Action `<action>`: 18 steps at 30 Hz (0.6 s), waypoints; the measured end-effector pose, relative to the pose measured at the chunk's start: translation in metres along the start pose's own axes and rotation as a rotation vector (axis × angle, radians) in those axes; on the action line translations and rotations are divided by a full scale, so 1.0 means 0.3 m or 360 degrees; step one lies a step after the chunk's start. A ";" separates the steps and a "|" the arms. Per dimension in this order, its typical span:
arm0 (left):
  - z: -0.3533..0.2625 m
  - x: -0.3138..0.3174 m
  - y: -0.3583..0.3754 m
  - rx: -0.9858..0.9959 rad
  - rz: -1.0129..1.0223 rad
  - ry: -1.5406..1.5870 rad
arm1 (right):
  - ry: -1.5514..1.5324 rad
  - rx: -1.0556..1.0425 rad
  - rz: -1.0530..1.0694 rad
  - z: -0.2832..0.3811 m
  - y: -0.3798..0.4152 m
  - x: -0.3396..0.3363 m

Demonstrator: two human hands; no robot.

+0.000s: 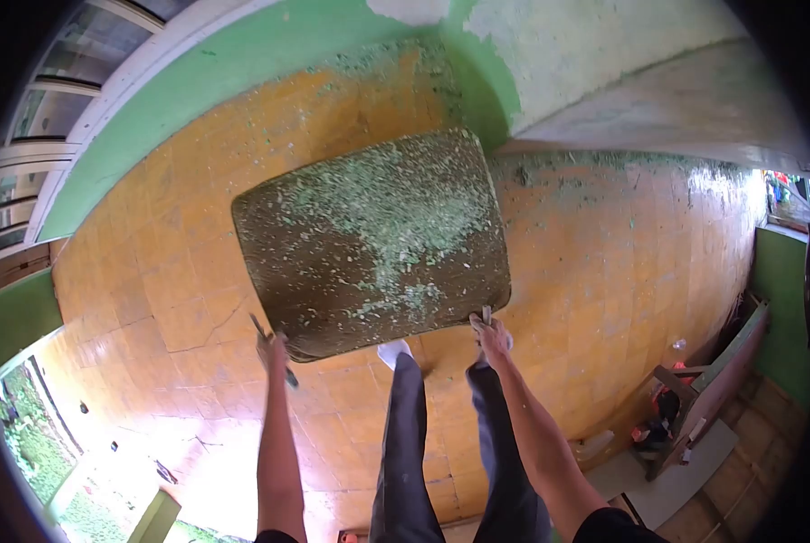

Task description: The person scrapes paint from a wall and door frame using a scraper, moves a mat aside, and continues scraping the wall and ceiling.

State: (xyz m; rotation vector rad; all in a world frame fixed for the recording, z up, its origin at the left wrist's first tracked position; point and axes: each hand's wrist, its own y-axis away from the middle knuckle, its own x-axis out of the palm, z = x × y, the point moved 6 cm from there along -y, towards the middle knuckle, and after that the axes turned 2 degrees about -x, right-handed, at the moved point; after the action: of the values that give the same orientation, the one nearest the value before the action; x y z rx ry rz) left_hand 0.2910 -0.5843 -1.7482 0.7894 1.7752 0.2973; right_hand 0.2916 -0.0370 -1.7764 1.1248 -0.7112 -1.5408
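Note:
A dark brown rectangular board with rounded corners (310,285) is in front of my legs, above the tiled floor. Green and whitish paint flakes (405,208) lie scattered over it, thickest across the middle and far side. My left hand (274,348) is closed at the board's near left corner, around a thin dark tool (291,377) that sticks out past both sides of the fist. At the near right edge my right hand (490,341) grips the board, and a small greyish piece (486,314) pokes up by its fingers; I cannot tell what it is.
Orange floor tiles (179,271) surround the board, with more flakes along the foot of the green wall (242,72). My white-socked foot (394,351) is just under the near edge. A wooden piece of furniture (708,394) stands to the right, and windows (52,109) are at left.

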 end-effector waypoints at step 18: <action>-0.242 -0.007 0.026 -0.0067 0.0611 -0.0041 | -0.0146 -0.0143 0.0069 -0.024 0.065 -0.002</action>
State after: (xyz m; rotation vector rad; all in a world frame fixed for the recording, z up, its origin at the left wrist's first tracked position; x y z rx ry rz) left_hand 0.2276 -0.5668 -1.7167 1.0980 1.5804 0.5732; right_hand 0.3059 -0.0409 -1.7617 0.9712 -0.7162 -1.5799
